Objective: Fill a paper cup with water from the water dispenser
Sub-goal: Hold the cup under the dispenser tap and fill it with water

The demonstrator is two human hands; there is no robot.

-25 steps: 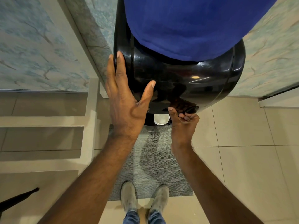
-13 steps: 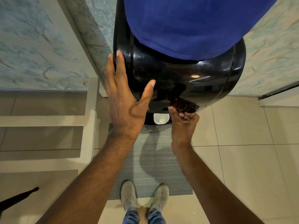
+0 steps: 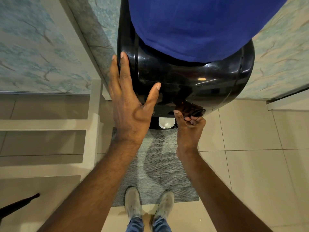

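Observation:
A glossy black water dispenser [image 3: 192, 84] stands in front of me with a blue bottle cover [image 3: 192, 25] on top. A white paper cup [image 3: 166, 122] sits upright in the dispenser's recess, seen from above, partly hidden by the overhang. My left hand [image 3: 130, 104] lies flat with spread fingers against the dispenser's upper left side. My right hand [image 3: 189, 128] is curled around a black tap lever [image 3: 199, 112] just right of the cup. I cannot tell whether water is flowing.
A grey woven mat [image 3: 157, 164] lies on the beige tile floor below the dispenser, with my shoes [image 3: 147, 203] at its near edge. Steps [image 3: 45, 141] rise on the left. Patterned walls flank the dispenser. A dark object [image 3: 16, 205] pokes in at the lower left.

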